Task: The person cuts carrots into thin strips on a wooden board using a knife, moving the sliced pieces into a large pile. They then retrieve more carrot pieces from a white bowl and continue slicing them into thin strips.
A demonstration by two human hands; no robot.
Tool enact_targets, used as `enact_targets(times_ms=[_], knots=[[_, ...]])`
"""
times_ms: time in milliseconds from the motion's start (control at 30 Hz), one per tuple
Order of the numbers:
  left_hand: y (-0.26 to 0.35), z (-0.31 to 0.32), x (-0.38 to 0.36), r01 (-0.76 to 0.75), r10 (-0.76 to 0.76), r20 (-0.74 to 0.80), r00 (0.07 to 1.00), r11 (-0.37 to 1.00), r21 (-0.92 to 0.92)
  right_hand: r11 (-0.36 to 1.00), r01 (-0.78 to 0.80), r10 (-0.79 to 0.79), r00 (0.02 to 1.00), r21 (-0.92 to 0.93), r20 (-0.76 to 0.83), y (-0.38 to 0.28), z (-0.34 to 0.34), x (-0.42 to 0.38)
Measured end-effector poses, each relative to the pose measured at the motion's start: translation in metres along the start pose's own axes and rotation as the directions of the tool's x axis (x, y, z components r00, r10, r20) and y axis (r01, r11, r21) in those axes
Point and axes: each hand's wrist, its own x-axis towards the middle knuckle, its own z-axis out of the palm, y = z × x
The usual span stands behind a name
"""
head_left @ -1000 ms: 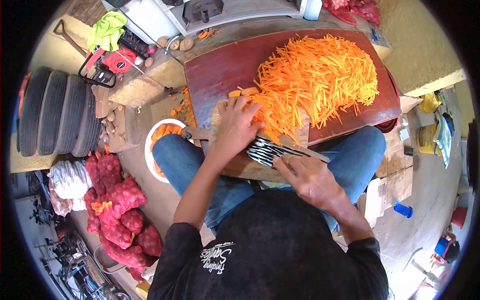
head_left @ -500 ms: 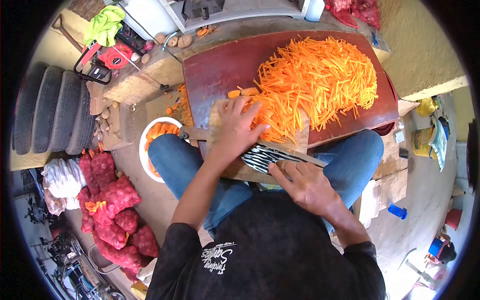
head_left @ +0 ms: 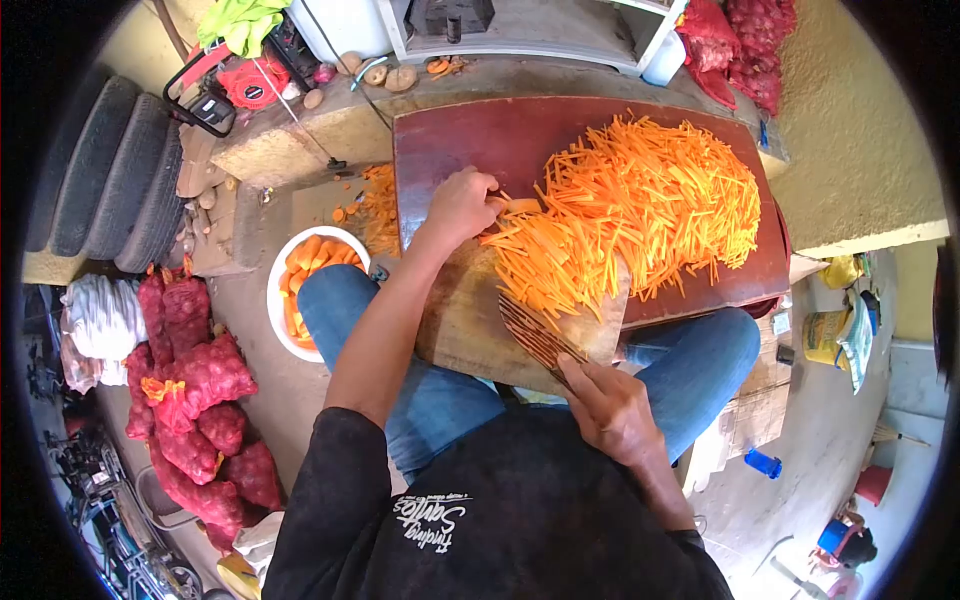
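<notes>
My left hand (head_left: 464,208) is at the far left corner of the wooden cutting board (head_left: 450,315), its fingers closed on a carrot piece (head_left: 520,206). In my right hand (head_left: 612,408) is a knife (head_left: 535,335), gripped by its handle. Its blade looks striped and points up and left over the board, beside the cut carrot sticks. A large heap of carrot sticks (head_left: 660,200) spreads from the board onto the dark red tabletop (head_left: 465,135). The board rests partly over my lap.
Left of my knee stands a white bowl (head_left: 276,310) of peeled carrots. Orange peelings (head_left: 380,205) lie on the floor by the tabletop. Red mesh sacks (head_left: 205,375) and tires (head_left: 105,180) are at left. A person (head_left: 850,540) is at far lower right.
My left hand has moved from the cut sticks to the carrot piece beyond them. The knife has turned, its tip now pointing farther away from me. The whole view has shifted slightly.
</notes>
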Motion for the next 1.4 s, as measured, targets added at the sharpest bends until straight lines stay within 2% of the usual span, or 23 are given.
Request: enact_targets(times_ms=[67,167,300,400,500,567,600,667,767,867,967,1033,1133,1167,1267,1333,1400], knots=[[-0.001,0.003,0.001,0.057,-0.054,0.034,0.998,0.992,-0.115,1.000,-0.003,0.003,1.000,0.010,-0.005,0.001,0.003,-0.001],[0.007,-0.003,0.000,0.071,-0.065,0.068,0.996,0.993,-0.098,0.999,-0.026,0.026,1.000,0.032,0.010,0.003,0.008,0.001],[0.004,0.002,-0.010,-0.146,0.113,-0.170,0.979,0.970,-0.196,0.998,-0.013,0.015,0.999,0.066,-0.031,0.001,0.009,0.006],[0.017,-0.016,-0.031,-0.252,0.230,-0.370,0.900,0.968,-0.011,0.977,-0.128,0.135,0.990,0.172,-0.027,0.001,0.007,0.000],[0.024,-0.029,-0.063,-0.273,0.339,-0.356,0.871,0.936,0.223,0.902,-0.305,0.309,0.950,0.306,0.036,0.002,0.000,-0.008],[0.040,-0.036,-0.090,-0.279,0.374,-0.334,0.865,0.913,0.299,0.816,-0.408,0.413,0.907,0.409,0.080,0.003,-0.003,-0.012],[0.046,-0.037,-0.104,-0.281,0.391,-0.322,0.862,0.898,0.339,0.805,-0.409,0.402,0.909,0.430,0.113,0.005,-0.005,-0.011],[0.055,-0.031,-0.133,-0.223,0.331,-0.328,0.885,0.919,0.325,0.777,-0.418,0.383,0.907,0.471,0.173,0.006,-0.010,-0.007],[0.066,-0.011,-0.170,-0.175,0.276,-0.357,0.892,0.941,0.291,0.811,-0.374,0.297,0.926,0.449,0.233,0.009,-0.010,0.006],[0.081,0.007,-0.195,-0.179,0.231,-0.356,0.905,0.968,0.173,0.866,-0.287,0.257,0.958,0.408,0.129,0.033,0.005,0.011],[0.088,0.019,-0.205,-0.220,0.235,-0.304,0.923,0.972,0.085,0.892,-0.304,0.295,0.952,0.336,0.079,0.043,0.002,0.029],[0.089,0.018,-0.206,-0.231,0.230,-0.278,0.932,0.972,0.030,0.879,-0.282,0.280,0.958,0.386,0.061,0.039,0.000,0.032],[0.081,0.019,-0.202,-0.200,0.180,-0.332,0.926,0.979,-0.028,0.869,-0.238,0.238,0.970,0.433,0.054,0.034,0.004,0.025],[0.077,0.019,-0.202,-0.203,0.182,-0.313,0.932,0.978,-0.038,0.867,-0.226,0.225,0.973,0.445,0.055,0.031,0.006,0.020],[0.071,0.024,-0.202,-0.208,0.192,-0.242,0.951,0.977,-0.045,0.832,-0.332,0.275,0.943,0.444,0.190,0.015,0.001,0.012],[0.070,0.027,-0.199,-0.209,0.204,-0.180,0.962,0.978,-0.009,0.875,-0.267,0.238,0.964,0.405,0.123,0.009,0.005,0.007],[0.074,0.028,-0.193,-0.225,0.213,-0.197,0.957,0.974,-0.039,0.918,-0.223,0.214,0.975,0.327,0.066,0.006,0.005,0.004]])
